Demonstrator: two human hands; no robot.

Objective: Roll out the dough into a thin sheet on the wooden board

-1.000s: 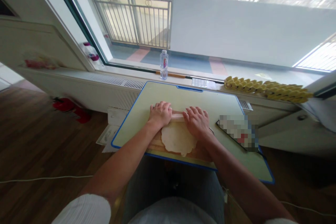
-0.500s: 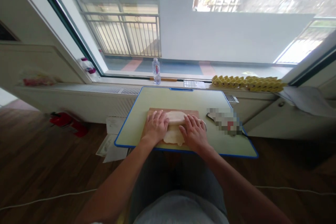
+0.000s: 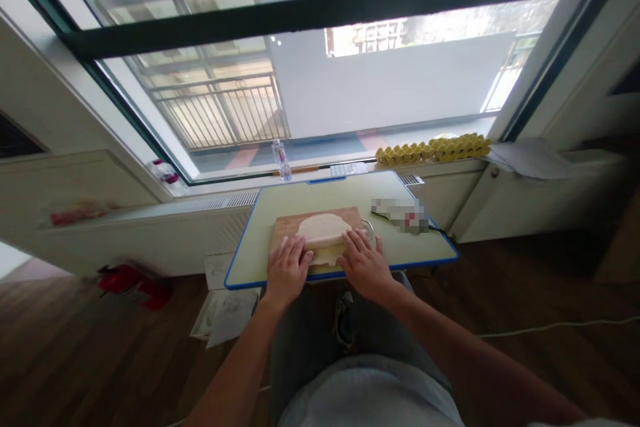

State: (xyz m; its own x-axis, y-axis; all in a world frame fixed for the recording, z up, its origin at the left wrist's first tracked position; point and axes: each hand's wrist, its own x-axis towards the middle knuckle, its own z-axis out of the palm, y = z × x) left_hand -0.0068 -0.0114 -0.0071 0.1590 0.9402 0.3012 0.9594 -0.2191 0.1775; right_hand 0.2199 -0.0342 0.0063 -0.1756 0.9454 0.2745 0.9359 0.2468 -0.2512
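A flat sheet of pale dough (image 3: 324, 223) lies on a wooden board (image 3: 286, 225). Across the dough's near part runs a light rolling pin (image 3: 325, 242), with a small flap of dough on my side of it. Over the pin's left end my left hand (image 3: 287, 268) rests, fingers pointing forward and bent down onto it. My right hand (image 3: 365, 260) holds the right end the same way, beside the board's metal handle (image 3: 371, 230). The pin's ends are mostly hidden beneath my fingers.
The board sits on a small blue-edged table (image 3: 250, 247). A blurred-out item (image 3: 400, 215) lies on its right side. Behind stand a plastic bottle (image 3: 281, 160) and yellow egg-tray-like strips (image 3: 433, 149) on the sill. A red fire extinguisher (image 3: 135, 285) is on the floor at left.
Both hands have drawn the rolling pin toward me, from the dough's far part to its near part. The view has tilted and shifted, showing more of the window.
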